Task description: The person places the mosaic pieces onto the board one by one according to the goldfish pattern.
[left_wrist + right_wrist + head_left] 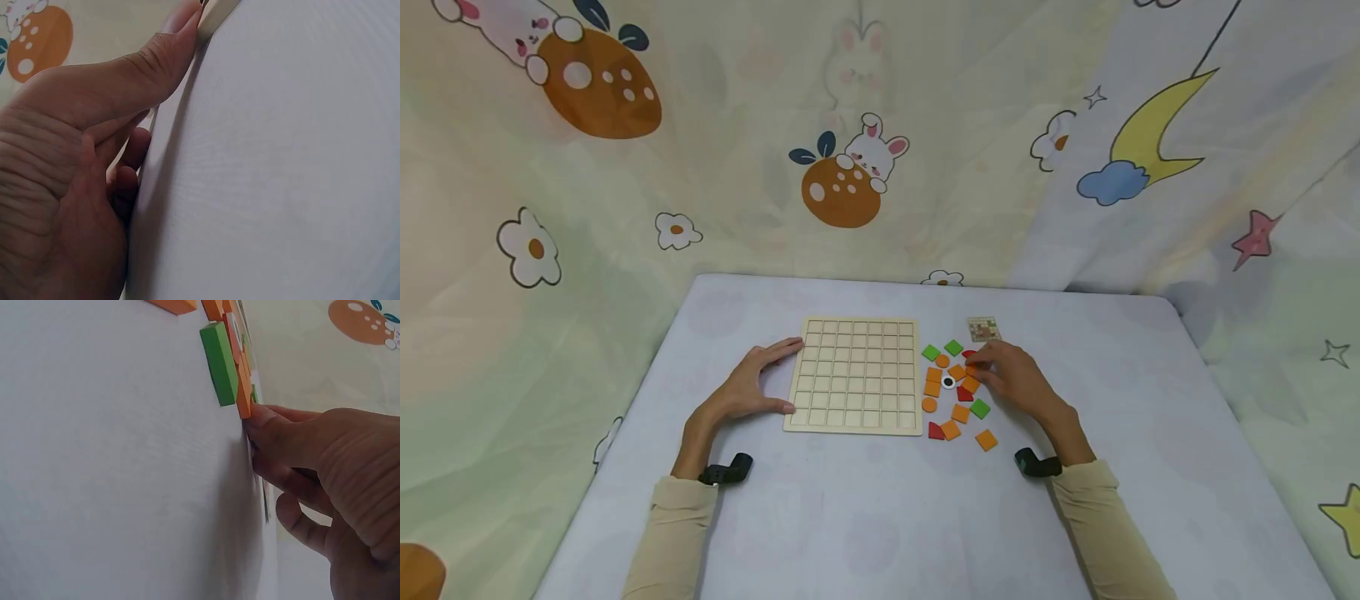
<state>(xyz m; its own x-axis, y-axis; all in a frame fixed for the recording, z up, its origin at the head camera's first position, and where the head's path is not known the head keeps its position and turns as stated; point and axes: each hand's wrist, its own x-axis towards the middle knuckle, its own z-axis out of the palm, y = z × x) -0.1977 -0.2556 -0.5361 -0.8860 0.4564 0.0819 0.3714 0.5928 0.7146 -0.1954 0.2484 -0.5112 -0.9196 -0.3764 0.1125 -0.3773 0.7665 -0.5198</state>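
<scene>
A pale wooden grid board [860,376] lies on the table. My left hand [748,385] is at its left side, thumb at the near corner and fingers at the far part of that edge, the palm off it. In the left wrist view the thumb [169,53] meets the board's edge [219,15]. My right hand [1017,377] is low over loose coloured pieces right of the board, fingertips at an orange piece [972,371]. In the right wrist view the thumb tip is against an orange piece [244,394]; I cannot tell whether the fingers pinch it.
Around the right hand lie orange squares [987,440], green squares [980,408], orange discs [929,405], red pieces [936,431] and a white eye disc [948,382]. Behind them is a small patterned card [982,328]. Printed cloth [737,167] hangs behind the white table [865,517].
</scene>
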